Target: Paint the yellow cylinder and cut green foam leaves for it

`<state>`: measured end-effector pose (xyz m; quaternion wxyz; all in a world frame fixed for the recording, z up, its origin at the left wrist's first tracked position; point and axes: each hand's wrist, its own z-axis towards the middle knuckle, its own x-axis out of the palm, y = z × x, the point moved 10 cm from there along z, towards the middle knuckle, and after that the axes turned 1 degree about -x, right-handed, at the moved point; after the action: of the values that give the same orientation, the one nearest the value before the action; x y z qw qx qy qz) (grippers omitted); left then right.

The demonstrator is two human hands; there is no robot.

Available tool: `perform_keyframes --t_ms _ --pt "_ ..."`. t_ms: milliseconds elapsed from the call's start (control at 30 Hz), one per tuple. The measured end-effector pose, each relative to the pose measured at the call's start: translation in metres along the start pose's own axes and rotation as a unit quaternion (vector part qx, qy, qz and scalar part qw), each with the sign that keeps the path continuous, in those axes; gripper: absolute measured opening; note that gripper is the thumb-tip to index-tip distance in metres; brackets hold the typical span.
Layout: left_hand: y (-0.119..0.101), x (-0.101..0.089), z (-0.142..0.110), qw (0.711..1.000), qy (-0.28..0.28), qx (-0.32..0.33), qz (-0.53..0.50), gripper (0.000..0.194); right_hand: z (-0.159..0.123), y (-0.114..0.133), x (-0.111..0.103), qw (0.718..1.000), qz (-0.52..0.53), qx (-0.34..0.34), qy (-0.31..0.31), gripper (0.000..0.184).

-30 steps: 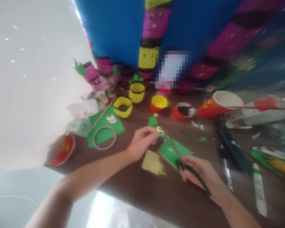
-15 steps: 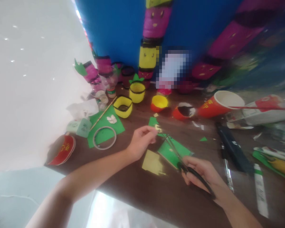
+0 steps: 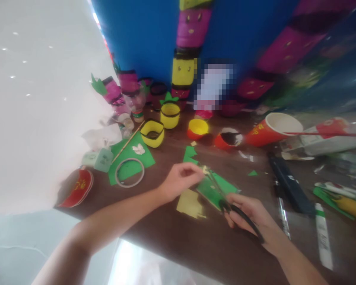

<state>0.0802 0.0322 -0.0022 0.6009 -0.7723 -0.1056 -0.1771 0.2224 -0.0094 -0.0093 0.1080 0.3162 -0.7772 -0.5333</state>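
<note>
My left hand (image 3: 179,180) pinches a tiny yellow paper piece (image 3: 206,170) above the brown table (image 3: 195,245). My right hand (image 3: 249,215) is closed round the black handles of the scissors (image 3: 225,198), whose blades point up-left to that piece. Under the blades lies a green paper sheet (image 3: 216,190), with a yellow paper scrap (image 3: 190,204) beside it on the left.
Yellow cups (image 3: 152,133), a red paper cup on its side (image 3: 269,128), a tape ring (image 3: 129,172) on green paper, a red bowl (image 3: 77,188), pens (image 3: 281,213), a glue stick (image 3: 323,233) and decorated bottles against a blue wall (image 3: 142,35) crowd the table.
My left hand and the small yellow piece have shifted slightly right and down toward the scissors. My right hand has barely moved.
</note>
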Motion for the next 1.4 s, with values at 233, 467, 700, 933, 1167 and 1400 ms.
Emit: perform_keyframes --t_ms 233,467,700,933,1167,1400 --pt "-0.003 0.011 -0.002 0.998 0.047 -0.009 0.028 0.028 0.000 0.002 0.000 1.000 -0.007 -0.001 -0.003 0.038" --pt "-0.001 0.014 -0.001 0.997 0.070 -0.001 0.041 0.026 0.000 0.000 -0.001 1.000 -0.021 0.008 -0.004 0.041" --pt "-0.001 0.011 -0.002 0.997 0.057 -0.004 0.047 0.025 0.001 -0.003 -0.002 0.999 -0.030 0.012 -0.011 0.045" --pt "-0.003 0.011 -0.002 0.998 0.050 -0.002 0.044 0.024 0.000 0.001 -0.003 0.999 -0.032 0.016 -0.011 0.047" --pt "-0.004 0.011 -0.003 0.998 0.046 0.005 0.046 0.026 0.001 0.000 -0.004 0.999 -0.037 0.012 -0.015 0.046" --pt "-0.003 0.011 -0.002 0.997 0.048 0.015 0.058 0.026 0.001 0.002 -0.004 0.999 -0.034 0.010 -0.020 0.045"
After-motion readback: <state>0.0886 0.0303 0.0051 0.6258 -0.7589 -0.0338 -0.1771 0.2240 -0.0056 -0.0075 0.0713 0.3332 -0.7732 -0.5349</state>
